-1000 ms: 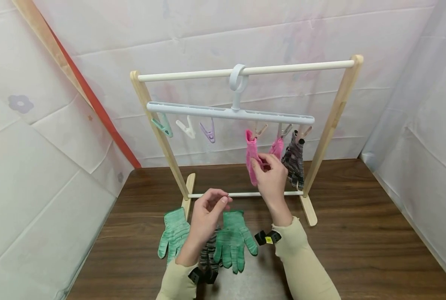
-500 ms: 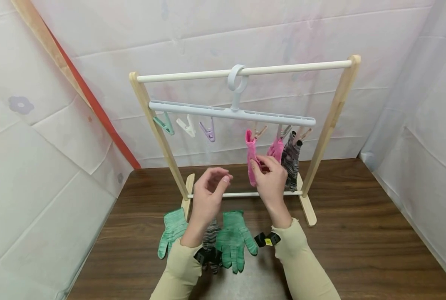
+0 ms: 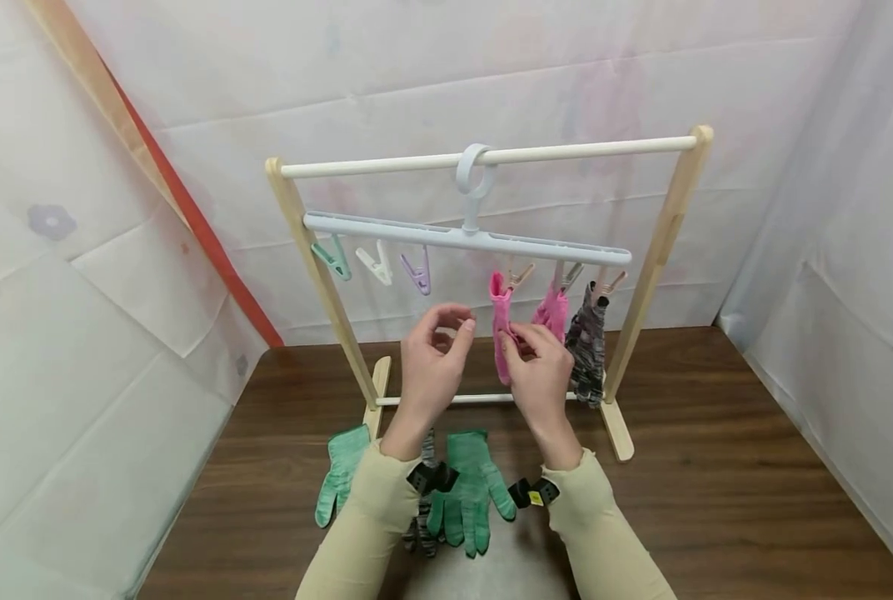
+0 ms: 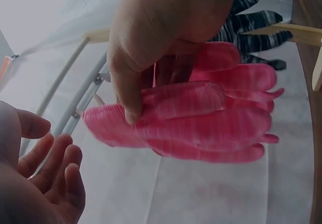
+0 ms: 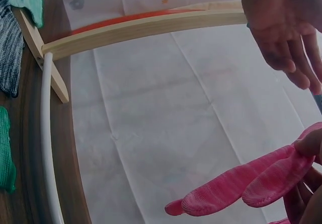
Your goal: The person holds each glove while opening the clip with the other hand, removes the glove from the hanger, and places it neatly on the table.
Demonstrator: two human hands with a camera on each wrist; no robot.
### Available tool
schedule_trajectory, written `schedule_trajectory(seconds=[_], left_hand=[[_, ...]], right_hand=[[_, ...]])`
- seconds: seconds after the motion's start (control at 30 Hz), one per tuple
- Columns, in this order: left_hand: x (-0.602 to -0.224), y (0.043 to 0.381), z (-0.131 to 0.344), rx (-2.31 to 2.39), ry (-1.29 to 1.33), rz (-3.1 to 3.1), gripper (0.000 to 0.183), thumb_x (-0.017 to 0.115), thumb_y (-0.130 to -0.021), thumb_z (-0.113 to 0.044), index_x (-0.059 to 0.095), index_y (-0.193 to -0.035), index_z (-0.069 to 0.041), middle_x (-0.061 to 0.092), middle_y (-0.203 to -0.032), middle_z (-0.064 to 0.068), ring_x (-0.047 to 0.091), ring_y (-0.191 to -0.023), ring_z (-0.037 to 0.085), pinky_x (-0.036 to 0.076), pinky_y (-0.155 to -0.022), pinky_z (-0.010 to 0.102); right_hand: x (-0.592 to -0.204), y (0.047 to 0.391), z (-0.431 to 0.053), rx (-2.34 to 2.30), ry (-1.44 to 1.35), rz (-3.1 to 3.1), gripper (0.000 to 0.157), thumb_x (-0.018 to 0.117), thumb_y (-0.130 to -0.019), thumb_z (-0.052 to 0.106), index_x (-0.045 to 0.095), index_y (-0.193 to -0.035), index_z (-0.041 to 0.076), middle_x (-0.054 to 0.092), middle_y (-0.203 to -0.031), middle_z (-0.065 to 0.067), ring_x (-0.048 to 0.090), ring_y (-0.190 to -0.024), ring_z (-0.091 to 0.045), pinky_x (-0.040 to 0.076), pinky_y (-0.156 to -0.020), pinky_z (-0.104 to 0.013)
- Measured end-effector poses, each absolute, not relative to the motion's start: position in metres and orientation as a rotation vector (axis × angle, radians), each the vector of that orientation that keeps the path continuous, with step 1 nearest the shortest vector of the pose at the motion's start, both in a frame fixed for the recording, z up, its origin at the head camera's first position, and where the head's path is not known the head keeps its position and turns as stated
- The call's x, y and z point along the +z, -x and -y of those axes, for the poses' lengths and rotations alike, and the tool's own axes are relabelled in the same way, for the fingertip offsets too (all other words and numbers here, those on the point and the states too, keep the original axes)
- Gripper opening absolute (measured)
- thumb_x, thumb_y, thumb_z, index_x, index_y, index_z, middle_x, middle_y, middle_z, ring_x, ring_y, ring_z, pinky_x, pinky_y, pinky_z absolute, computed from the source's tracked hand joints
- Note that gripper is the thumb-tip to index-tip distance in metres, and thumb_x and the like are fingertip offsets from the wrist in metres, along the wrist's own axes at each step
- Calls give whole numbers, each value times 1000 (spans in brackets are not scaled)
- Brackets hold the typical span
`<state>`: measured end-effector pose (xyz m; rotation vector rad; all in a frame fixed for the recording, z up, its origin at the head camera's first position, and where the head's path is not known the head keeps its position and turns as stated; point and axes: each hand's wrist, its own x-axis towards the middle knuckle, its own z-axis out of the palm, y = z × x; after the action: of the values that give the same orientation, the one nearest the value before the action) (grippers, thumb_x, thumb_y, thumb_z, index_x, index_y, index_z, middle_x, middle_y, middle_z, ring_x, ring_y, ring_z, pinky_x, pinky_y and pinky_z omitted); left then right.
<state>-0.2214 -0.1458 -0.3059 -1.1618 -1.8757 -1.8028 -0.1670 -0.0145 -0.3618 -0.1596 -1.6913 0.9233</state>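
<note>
My right hand [image 3: 540,371] pinches a pink knit glove [image 3: 501,333] between thumb and fingers, below its cuff. The cuff is up at a beige clothespin [image 3: 521,276] on the hanger [image 3: 416,233]. To the left of that glove, my left hand [image 3: 435,358] is raised with loosely bent fingers and holds nothing. In the left wrist view its fingers are apart from the pink glove [image 4: 201,126]. Behind the right hand, a second pink glove [image 3: 554,308] hangs from a grey clothespin [image 3: 571,276]. A black-and-grey glove [image 3: 587,354] hangs at the far right clothespin [image 3: 611,284].
Green [image 3: 332,260], white [image 3: 375,263] and purple [image 3: 418,272] clothespins hang bare on the left. A wooden stand [image 3: 652,275] carries the hanger. Two green gloves [image 3: 472,483] and dark striped knit [image 3: 422,533] lie on the table [image 3: 716,467], partly under the left arm.
My left hand has risen and moved right, nearer the pink glove. The right hand keeps its pinch on the glove. The head view has tilted slightly.
</note>
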Motion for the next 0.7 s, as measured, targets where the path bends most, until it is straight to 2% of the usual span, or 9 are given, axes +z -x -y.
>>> schedule_trajectory(seconds=[0.13,0.37,0.7], left_hand=[[-296,225,130,-1714,1192,1817,16,70,-92,-12,69,-106,-2,69,-101,5,63,-89,17,52,-70,38],[-281,225,100,-1606,1166,1803,25,77,-86,-15,70,-105,0,68,-98,9,62,-87,18,52,-74,34],[-277,225,80,-1613,1085,1874,28,80,-83,-15,70,-105,-2,68,-100,6,65,-89,20,52,-78,30]], right_hand=[[-360,166,15,922,158,1673,10,76,-87,6,77,-94,0,72,-89,-8,67,-69,-16,53,-62,-22],[-360,166,13,876,162,1636,7,77,-84,3,78,-90,0,72,-87,-8,67,-67,-18,52,-61,-20],[-360,160,12,809,157,1652,6,76,-86,5,77,-89,1,72,-85,-9,65,-67,-19,50,-61,-26]])
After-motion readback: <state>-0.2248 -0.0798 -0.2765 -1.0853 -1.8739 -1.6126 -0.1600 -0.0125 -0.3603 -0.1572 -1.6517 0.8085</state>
